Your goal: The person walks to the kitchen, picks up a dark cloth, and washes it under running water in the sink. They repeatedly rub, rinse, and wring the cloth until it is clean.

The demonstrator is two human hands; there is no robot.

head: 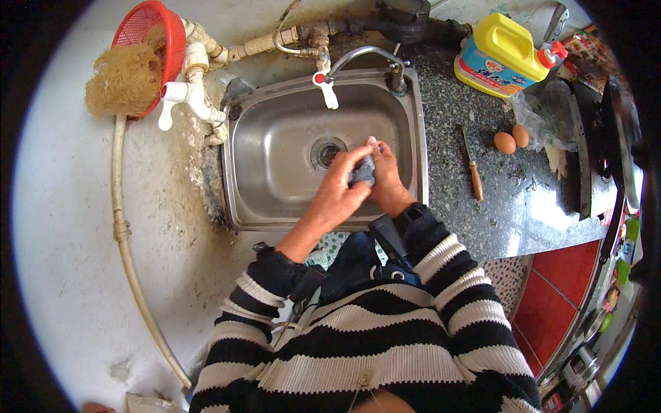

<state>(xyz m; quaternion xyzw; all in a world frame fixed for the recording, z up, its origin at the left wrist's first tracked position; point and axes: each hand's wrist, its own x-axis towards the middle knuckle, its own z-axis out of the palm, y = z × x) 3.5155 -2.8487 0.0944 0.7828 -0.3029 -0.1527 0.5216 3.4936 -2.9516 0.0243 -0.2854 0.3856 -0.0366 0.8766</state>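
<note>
Over the stainless steel sink (279, 170), my left hand (341, 180) and my right hand (386, 173) come together around a bunched grey-blue cloth (364, 171). Both hands grip it, and their fingers meet at its top. Part of the cloth is hidden by the fingers. Behind the hands lies the drain (326, 153). A curved metal faucet (364, 50) reaches over the sink's back rim, beside a white tap handle (326, 93) with a red dot.
On the speckled stone counter (454, 227) at the right are a wooden-handled knife (474, 173), two brown eggs (504, 143) and a yellow detergent jug (498, 54). At the left, a red plastic basket (175, 51) holds fibrous scrubbers (126, 77) near a white tap (178, 95) and pipes.
</note>
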